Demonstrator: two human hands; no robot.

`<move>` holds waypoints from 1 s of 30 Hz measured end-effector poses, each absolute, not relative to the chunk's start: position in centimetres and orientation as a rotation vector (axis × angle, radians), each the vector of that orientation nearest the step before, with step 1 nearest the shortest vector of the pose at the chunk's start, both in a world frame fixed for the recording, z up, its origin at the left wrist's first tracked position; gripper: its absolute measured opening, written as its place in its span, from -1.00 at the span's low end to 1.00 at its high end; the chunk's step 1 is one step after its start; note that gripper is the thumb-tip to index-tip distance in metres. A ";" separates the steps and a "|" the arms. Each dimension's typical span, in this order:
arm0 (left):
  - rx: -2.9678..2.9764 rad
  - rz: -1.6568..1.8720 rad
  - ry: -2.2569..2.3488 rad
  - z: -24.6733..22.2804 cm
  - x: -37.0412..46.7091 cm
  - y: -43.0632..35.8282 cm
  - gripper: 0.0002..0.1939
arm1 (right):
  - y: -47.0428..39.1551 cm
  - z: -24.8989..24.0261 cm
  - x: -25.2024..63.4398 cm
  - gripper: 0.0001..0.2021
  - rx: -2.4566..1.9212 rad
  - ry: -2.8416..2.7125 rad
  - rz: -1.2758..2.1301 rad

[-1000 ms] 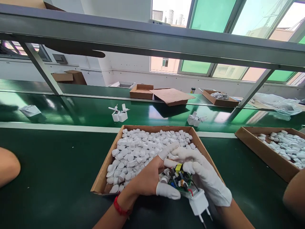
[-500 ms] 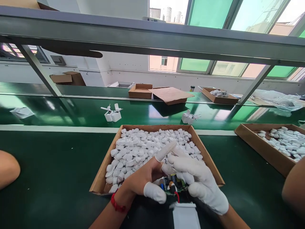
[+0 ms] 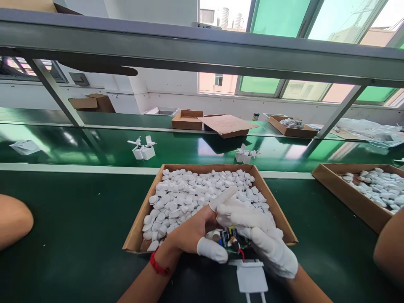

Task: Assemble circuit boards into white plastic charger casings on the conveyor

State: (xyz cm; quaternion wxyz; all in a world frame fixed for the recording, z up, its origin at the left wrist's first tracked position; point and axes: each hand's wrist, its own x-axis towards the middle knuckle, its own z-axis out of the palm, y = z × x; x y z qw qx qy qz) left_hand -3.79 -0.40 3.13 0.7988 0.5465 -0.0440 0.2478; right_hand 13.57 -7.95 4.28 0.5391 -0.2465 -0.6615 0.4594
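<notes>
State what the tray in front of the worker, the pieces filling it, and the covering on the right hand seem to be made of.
Tray: plain brown cardboard, matte, with raw folded walls.
Pieces: probably moulded white plastic, smooth with a slight sheen.
Right hand covering: a white glove, apparently knit fabric, soft and matte; the weave is too small to confirm.

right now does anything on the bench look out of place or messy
Nothing looks spilled or damaged. The white caps sit inside their cardboard tray. The left hand and gloved right hand hold a circuit board wired to a white plug housing. Small white plug assemblies lie loosely on the conveyor belt.
</notes>
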 end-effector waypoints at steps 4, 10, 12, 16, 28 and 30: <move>1.255 0.520 -0.017 3.6 -4.0 -0.2 0.24 | -7.6 3.7 13.3 -0.85 -0.452 -1.469 1.205; 1.412 0.426 0.044 5.3 -3.8 0.4 0.22 | -7.5 3.7 13.7 -0.66 -0.388 -1.249 1.476; 1.491 0.408 0.032 6.1 -3.5 0.4 0.22 | -7.5 3.9 13.8 -0.71 -0.332 -1.271 1.460; 1.593 0.366 0.097 7.4 -2.7 0.4 0.22 | -7.3 4.3 13.9 -0.82 -0.342 -1.288 1.413; 1.372 0.435 -0.018 5.9 -0.7 0.8 0.21 | -8.1 5.7 15.1 -0.69 -0.500 -1.215 1.350; 1.277 0.423 -0.006 5.9 -0.9 0.3 0.31 | -8.0 5.3 14.8 -0.76 -0.414 -1.230 1.347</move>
